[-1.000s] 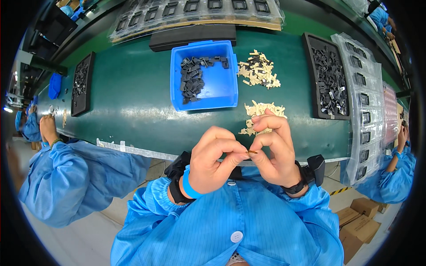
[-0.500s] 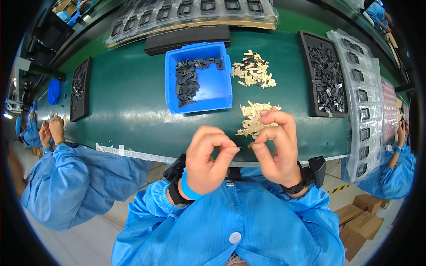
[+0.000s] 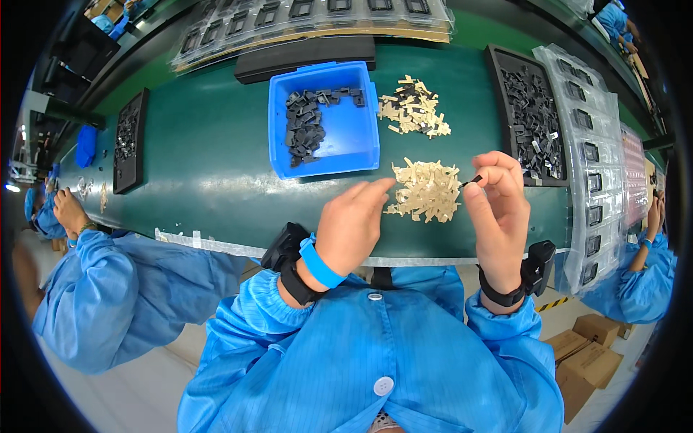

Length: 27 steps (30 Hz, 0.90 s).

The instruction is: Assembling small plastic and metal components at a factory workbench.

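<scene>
- Green covers the long tabletop (image 3: pixel 216 173), which curves across the view with other people in blue smocks seated at both ends.
- At its middle stands a blue bin (image 3: pixel 339 137) holding a loose heap of small black parts (image 3: pixel 303 126) along its left and back sides; the rest of its floor is bare.
- Right of the bin lies a far pile of beige pieces (image 3: pixel 413 112) with a few black bits mixed in, and nearer the person a second beige pile (image 3: pixel 427 191).
- A black tray (image 3: pixel 530 115) on the right is filled with dark parts; beside it lies a clear blister tray (image 3: pixel 595 166) with dark parts set in its pockets.
- Another black tray (image 3: pixel 130 141) sits far left, also loaded.
- The right hand (image 3: pixel 498 216) is raised over the tabletop edge, its fingers (image 3: pixel 485 179) pinched narrowly on a tiny black part (image 3: pixel 475 179), thin and dark, just right of the near beige pile.
- The left hand (image 3: pixel 354 224) holds nothing, its fingers loosely together and pointing at the near pile's left edge.
</scene>
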Tool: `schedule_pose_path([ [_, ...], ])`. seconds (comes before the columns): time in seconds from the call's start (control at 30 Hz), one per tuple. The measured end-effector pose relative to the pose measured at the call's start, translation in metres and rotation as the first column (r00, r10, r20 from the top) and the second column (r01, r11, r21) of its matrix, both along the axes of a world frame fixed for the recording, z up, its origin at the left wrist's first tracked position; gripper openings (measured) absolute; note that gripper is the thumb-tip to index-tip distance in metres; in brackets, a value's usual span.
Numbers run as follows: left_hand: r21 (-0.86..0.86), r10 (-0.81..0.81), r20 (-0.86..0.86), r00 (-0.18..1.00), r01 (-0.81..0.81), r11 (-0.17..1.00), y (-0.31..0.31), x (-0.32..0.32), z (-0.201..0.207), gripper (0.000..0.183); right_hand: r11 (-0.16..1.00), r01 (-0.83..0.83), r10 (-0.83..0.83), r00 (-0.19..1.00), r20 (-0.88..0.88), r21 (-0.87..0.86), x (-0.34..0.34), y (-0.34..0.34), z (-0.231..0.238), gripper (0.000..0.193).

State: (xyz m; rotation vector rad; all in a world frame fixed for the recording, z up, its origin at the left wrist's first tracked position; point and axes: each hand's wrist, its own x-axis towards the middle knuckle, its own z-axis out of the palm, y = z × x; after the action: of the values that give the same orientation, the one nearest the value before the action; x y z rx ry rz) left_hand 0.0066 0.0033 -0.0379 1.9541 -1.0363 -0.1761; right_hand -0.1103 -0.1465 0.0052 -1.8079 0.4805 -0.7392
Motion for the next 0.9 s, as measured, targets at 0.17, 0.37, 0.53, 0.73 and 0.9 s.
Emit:
schedule_pose_path([
  [0.17,0.017,-0.049,-0.001,0.999,0.049,0.999,0.001,-0.001,-0.002,0.011,1.000,-0.021,0.022,1.000,0.007,-0.021,0.001,0.002,0.000,0.008],
  [0.37,0.167,0.026,0.003,1.000,-0.026,0.986,-0.003,0.003,0.001,0.014,1.000,-0.018,0.018,1.000,0.012,0.014,0.001,0.003,-0.001,0.008],
  [0.53,0.047,0.046,-0.095,0.994,-0.041,0.998,0.004,0.009,0.001,0.014,0.999,-0.001,0.001,1.000,0.003,0.048,0.000,0.000,0.001,0.009],
  [0.73,-0.123,0.163,0.090,0.983,-0.151,0.981,0.020,0.031,0.040,0.010,0.995,0.018,-0.019,1.000,0.009,0.101,-0.006,-0.005,-0.005,0.007],
  [0.9,0.091,0.179,0.659,0.731,-0.313,0.945,0.015,0.080,0.047,0.017,0.991,-0.014,0.012,1.000,0.017,0.136,-0.004,0.002,0.000,0.008],
])
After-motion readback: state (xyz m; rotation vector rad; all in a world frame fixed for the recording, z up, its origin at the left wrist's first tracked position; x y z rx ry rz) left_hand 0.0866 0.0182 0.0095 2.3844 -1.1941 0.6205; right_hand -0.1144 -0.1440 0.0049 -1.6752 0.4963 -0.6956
